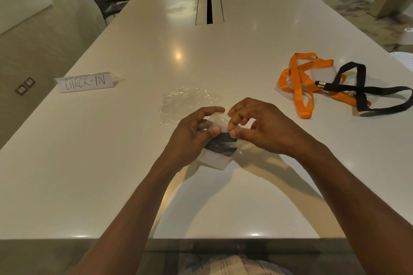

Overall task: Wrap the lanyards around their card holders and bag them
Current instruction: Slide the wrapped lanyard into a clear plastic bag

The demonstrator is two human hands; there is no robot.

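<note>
- My left hand [194,134] holds the small clear bag [218,140] from its left side, thumb curled onto the top face, fingers curled behind it.
- My right hand [252,128] pinches the bag's upper edge between thumb and forefinger, the other fingers loosely bent above it; both hands meet at the mouth of the bag, just off the table [134,163].
- Inside the bag sits a card holder wound with a black lanyard [221,144]; the dark bundle lies under my thumbs, and the bag's long axis runs from the pinched mouth down toward my body.
- I judge the step in hand to be closing this bag; I cannot tell whether the mouth is already sealed.
- A spare clear bag [187,102] lies flat just beyond my left hand, nearer to it than to my right.
- The loose orange lanyard [301,82] and a second black lanyard [362,89], tangled together with their clear holders, lie well apart to the far right of my right hand, which is the nearer hand for the next reach.
- A "CHECK-IN" sign [86,82] stands well away to the left of my left hand.
</note>
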